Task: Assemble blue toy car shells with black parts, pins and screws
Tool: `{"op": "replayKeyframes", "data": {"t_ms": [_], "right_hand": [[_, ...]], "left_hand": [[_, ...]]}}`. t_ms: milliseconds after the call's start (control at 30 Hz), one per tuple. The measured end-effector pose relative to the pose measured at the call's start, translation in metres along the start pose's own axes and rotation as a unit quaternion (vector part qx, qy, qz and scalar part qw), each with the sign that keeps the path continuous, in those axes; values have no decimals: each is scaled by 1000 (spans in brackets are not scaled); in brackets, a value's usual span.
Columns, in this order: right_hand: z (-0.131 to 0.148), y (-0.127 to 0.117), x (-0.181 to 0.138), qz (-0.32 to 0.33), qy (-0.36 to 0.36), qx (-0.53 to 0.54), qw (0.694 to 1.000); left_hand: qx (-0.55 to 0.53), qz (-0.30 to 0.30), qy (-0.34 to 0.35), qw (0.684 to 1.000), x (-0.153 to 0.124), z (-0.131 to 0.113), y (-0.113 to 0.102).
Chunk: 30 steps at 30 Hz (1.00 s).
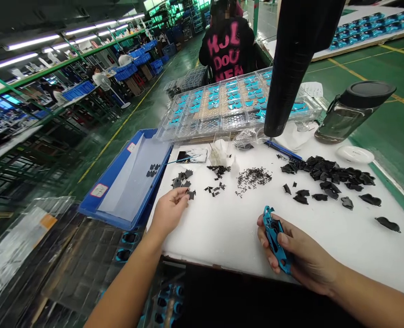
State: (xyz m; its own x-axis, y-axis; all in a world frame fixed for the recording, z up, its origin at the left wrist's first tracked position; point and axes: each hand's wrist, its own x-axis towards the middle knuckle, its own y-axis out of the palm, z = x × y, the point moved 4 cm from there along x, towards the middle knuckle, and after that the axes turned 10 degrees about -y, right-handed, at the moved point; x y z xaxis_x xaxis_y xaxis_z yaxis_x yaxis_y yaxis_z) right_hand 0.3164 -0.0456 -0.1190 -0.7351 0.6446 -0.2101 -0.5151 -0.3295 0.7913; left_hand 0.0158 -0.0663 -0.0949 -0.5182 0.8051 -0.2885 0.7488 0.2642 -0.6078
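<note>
My right hand [299, 253] is wrapped round a glossy blue plastic shell with black parts inside, shaped like a toy car body [273, 239], tilted just above the table's front edge. To the left, my left hand [169, 212] has thumb and forefinger together on a small flat black plastic piece [191, 195], beside a little pile of similar black pieces [180, 178]. Between the hands lie small black clips [215, 188] and a spread of tiny black screws [253, 178]. At the right are heaped curved black plastic parts [332, 171].
A blue tray [111, 221] stands left of the white table [219, 237]. Clear compartment trays [222, 120] with blue parts line the back. A black tool [287, 68] hangs down from above. A bottle [349, 114] stands back right. A person [227, 45] sits beyond.
</note>
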Motion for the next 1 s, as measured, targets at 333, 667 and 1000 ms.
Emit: {"op": "replayKeyframes", "data": {"t_ms": [333,667,1000], "right_hand": [[1,0,-1,-5,6,1,1000],[1,-2,-2,-17,15,-10,1000],[2,-4,-3,-30,22,-20,999]], "left_hand": [[-199,88,-141,966,-16,-12,3],[-140,59,-104,983,-15,-5,-11],[-108,51,-91,989,-26,-9,-9]]}}
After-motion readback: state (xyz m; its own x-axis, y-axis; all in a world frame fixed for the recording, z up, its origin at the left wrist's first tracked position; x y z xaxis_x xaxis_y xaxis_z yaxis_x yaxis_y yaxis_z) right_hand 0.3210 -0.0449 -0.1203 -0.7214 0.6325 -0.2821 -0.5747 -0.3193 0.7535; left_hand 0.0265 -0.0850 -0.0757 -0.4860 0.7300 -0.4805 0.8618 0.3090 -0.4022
